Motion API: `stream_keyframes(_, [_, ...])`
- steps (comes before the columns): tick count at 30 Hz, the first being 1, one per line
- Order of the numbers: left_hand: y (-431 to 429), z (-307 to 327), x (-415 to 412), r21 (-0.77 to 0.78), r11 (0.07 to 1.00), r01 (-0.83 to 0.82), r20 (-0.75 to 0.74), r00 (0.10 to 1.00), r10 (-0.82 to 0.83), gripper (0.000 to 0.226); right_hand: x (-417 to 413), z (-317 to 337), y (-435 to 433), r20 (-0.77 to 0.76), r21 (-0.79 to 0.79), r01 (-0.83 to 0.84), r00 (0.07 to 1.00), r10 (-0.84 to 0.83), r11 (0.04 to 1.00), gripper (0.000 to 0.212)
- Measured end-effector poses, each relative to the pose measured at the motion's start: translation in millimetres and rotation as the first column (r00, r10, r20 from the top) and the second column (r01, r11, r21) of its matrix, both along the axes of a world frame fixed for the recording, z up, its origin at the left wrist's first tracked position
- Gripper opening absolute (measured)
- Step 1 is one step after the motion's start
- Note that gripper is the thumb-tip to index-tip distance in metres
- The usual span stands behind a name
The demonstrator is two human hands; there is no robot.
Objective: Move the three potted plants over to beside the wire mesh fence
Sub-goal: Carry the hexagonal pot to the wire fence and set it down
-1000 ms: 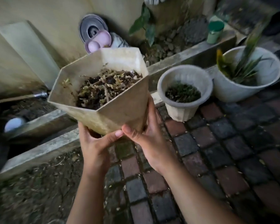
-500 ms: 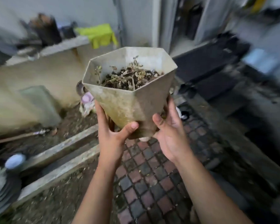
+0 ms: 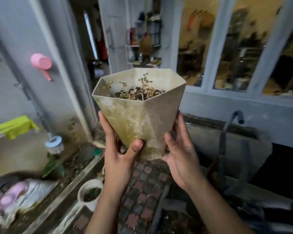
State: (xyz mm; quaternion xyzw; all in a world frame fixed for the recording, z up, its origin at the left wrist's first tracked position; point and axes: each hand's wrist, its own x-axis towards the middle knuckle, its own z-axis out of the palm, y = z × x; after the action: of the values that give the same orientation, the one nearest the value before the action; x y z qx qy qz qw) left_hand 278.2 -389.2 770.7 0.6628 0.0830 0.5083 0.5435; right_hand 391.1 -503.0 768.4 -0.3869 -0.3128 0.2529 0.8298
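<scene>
A: Where do we have the stained, cream, faceted plastic pot point(image 3: 139, 119) with its dry sprigs?

B: Up in the air before us, above the red and grey brick paving point(image 3: 142, 188). Our left hand point(image 3: 120, 157) cups its lower left side, thumb pressed across the front; our right hand point(image 3: 179, 154) wraps the lower right.

A: And the small round white pot point(image 3: 90, 195)?

B: Down on the paving, lower left.

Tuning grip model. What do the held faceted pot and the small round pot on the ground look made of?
Faceted pot: looks like thin moulded plastic, matte off-white, with sharp creased facets and a thin rim; greenish-yellow staining suggests weathering. Cement can't be ruled out. Both the left hand and right hand grip its lower part.
Small round pot: probably plastic too, whitish with a rolled lip; blurred, so uncertain.
</scene>
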Motion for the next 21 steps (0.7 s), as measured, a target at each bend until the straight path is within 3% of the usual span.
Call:
stream_keyframes(7, [-154,27,88,-0.001,0.950,0.312,0.048,0.949,-0.312,0.108,60,38,-177,0.045,0.017,0.243,0.969,-0.244,0.970,0.078])
stream_keyframes(13, [-266,58,174,0.024,0.824,0.566,0.048,0.823,-0.566,0.101,106,60,-307,0.074,0.051,0.575,0.813,-0.577,0.817,0.070])
stream_keyframes(16, [-319,57,224,0.039,0.708,0.705,0.064,0.705,-0.706,0.100,125,57,-364,0.063,0.097,0.710,0.695,-0.716,0.697,0.064])
stream_keyframes(21, [-415,39,292,0.059,0.409,0.911,0.069,0.405,-0.912,0.114,135,42,-450,0.049,0.116,0.902,0.413,-0.910,0.416,0.058])
